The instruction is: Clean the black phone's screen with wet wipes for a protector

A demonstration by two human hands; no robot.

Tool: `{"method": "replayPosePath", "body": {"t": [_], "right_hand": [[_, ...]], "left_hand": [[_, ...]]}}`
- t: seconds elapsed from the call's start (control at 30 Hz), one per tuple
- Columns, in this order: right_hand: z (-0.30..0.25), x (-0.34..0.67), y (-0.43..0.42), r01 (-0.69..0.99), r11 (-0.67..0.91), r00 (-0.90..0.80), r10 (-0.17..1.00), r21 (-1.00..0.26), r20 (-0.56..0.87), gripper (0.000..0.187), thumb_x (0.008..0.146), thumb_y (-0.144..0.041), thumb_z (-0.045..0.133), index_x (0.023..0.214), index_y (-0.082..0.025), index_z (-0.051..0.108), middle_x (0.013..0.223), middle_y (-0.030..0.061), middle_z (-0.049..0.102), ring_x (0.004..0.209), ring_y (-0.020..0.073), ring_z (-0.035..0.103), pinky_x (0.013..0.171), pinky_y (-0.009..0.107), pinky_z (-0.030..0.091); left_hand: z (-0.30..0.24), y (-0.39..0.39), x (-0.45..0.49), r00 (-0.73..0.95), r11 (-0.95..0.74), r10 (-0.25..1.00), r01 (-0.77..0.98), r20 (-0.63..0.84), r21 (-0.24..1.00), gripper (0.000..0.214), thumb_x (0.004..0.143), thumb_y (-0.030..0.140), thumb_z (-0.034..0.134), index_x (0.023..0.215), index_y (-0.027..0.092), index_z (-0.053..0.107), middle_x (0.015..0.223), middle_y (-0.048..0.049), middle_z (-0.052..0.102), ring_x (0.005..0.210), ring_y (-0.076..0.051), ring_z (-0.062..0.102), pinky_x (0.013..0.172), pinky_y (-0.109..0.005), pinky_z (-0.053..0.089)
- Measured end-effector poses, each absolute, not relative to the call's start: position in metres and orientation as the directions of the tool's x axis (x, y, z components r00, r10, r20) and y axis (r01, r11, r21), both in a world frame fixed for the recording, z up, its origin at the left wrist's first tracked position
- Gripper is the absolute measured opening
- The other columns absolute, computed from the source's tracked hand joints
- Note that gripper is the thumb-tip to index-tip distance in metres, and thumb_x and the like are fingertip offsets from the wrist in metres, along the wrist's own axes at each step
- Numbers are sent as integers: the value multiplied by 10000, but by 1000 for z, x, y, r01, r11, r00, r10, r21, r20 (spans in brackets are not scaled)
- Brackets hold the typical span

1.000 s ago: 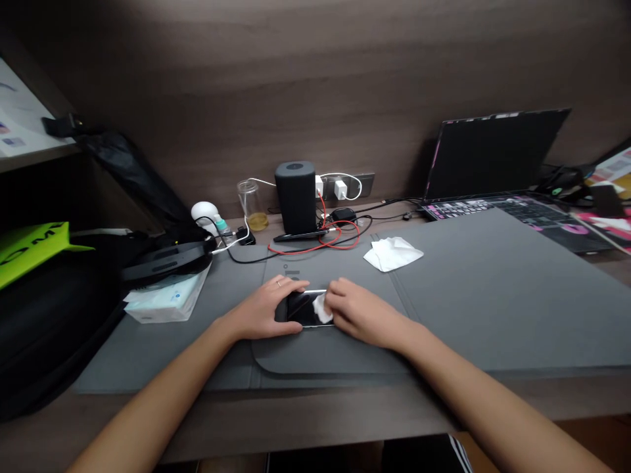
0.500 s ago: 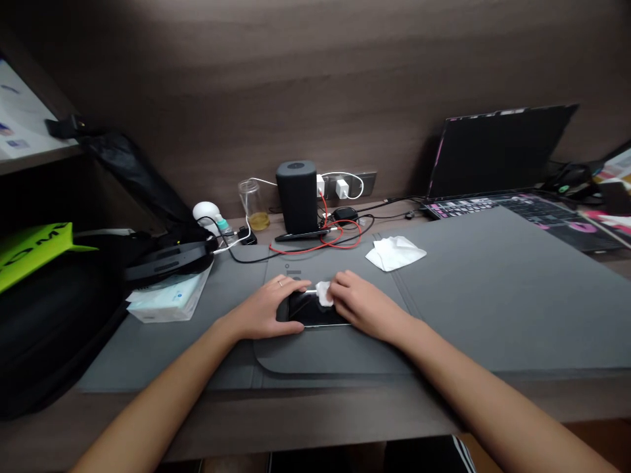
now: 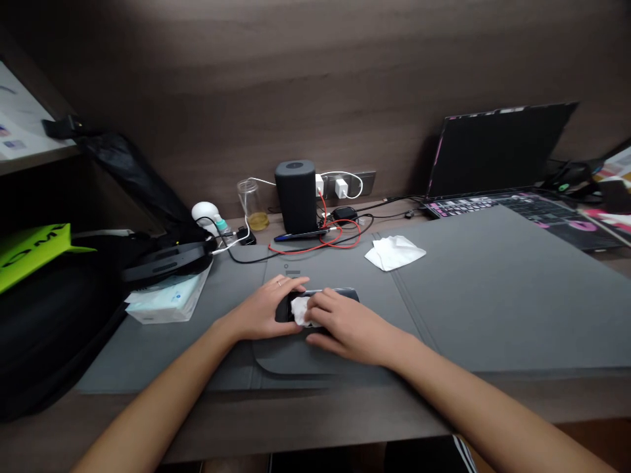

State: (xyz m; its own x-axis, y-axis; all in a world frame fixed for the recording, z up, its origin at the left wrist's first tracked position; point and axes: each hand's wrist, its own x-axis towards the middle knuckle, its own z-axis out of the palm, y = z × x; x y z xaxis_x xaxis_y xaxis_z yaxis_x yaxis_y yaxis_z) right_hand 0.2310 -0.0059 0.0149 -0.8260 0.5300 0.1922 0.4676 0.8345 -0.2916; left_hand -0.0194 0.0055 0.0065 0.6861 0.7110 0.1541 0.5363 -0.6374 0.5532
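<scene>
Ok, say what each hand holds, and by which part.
The left hand grips the phone by its long edges at the left end; the right hand holds the crumpled tissue by its right side.

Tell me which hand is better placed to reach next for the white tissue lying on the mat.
Probably your right hand: it is nearer the white tissue, though it holds a crumpled white wad. Your left hand is farther away, at the left end of the phone.

"OM" ltrs on neon-grn flap (image 3: 37,251), mark (image 3: 292,271) on gray mat (image 3: 468,295) part hidden, tissue pk (image 3: 170,303) print illegible
</scene>
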Motion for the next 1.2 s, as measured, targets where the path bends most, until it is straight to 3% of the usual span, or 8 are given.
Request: {"method": "replayPosePath", "body": {"t": [0.17, 0.3, 0.43, 0.57, 0.67, 0.8, 0.93, 1.2], "right_hand": [[16, 230, -6, 530, 794, -776, 596, -299, 208, 297, 986, -393, 571, 1109, -133, 643, 1101, 138, 598, 982, 250, 538, 837, 390, 497], [15, 225, -9, 414, 856, -844, 488, -309, 221, 378, 937, -477, 630, 1110, -141, 649, 1116, 134, 607, 1041, 262, 537, 910, 406, 490], [15, 220, -12, 472, 831, -813, 539, -295, 217, 370, 949, -453, 620, 1159, -148, 635, 1133, 137, 602, 1020, 265, 536, 872, 410, 501], [15, 219, -12, 406, 873, -858, 466, -268, 217, 379, 959, -455, 604, 1152, -131, 637, 1124, 141, 606, 1041, 263, 536, 931, 419, 485], [15, 218, -11, 470, 841, -823, 528, -269, 210, 371, 961, -432, 606, 1183, -135, 627, 1148, 147, 600, 1020, 264, 538, 886, 419, 501], [15, 216, -12, 393, 876, -860, 458, -280, 226, 454, 922, -484, 649, 1190, -118, 628, 1153, 152, 606, 1074, 278, 523, 956, 440, 480], [15, 215, -13, 465, 849, -828, 517, -249, 217, 489, 925, -477, 644, 1257, -120, 605, 1191, 162, 598, 1044, 285, 527, 895, 441, 505], [18, 219, -11, 498, 837, -824, 538, -225, 179, 416, 951, -461, 612, 1171, -109, 644, 1155, 161, 603, 1015, 278, 540, 848, 418, 519]], "left_hand": [[7, 4, -19, 667, -616, 733, 565, 136, 550, 850, 809, 400, 769, 1513, 256, 316, 1413, -117, 521, 1254, -308, 511, 1068, -464, 432], [8, 4, -19, 672, -620, 726, 550, 144, 559, 857, 813, 378, 766, 1520, 254, 298, 1355, -101, 575, 1240, -295, 521, 1064, -448, 436], [8, 4, -20, 670, -625, 729, 566, 141, 538, 856, 818, 408, 759, 1525, 244, 305, 1383, -121, 552, 1220, -312, 528, 1051, -459, 443], [8, 4, -19, 677, -627, 722, 554, 143, 547, 842, 828, 402, 754, 1527, 259, 306, 1364, -112, 568, 1231, -308, 524, 1057, -458, 438], [8, 4, -19, 667, -620, 733, 573, 135, 537, 845, 822, 426, 755, 1523, 247, 317, 1383, -123, 548, 1221, -320, 527, 1049, -465, 443], [8, 4, -19, 673, -621, 727, 559, 137, 550, 822, 837, 403, 745, 1521, 252, 314, 1411, -118, 535, 1259, -315, 505, 1071, -464, 429], [7, 4, -19, 671, -623, 729, 567, 137, 538, 828, 834, 427, 748, 1521, 253, 318, 1447, -122, 506, 1275, -326, 487, 1084, -482, 415], [6, 5, -20, 667, -619, 734, 577, 130, 533, 830, 823, 427, 757, 1511, 251, 329, 1362, -116, 548, 1210, -307, 519, 1038, -458, 448]]}}
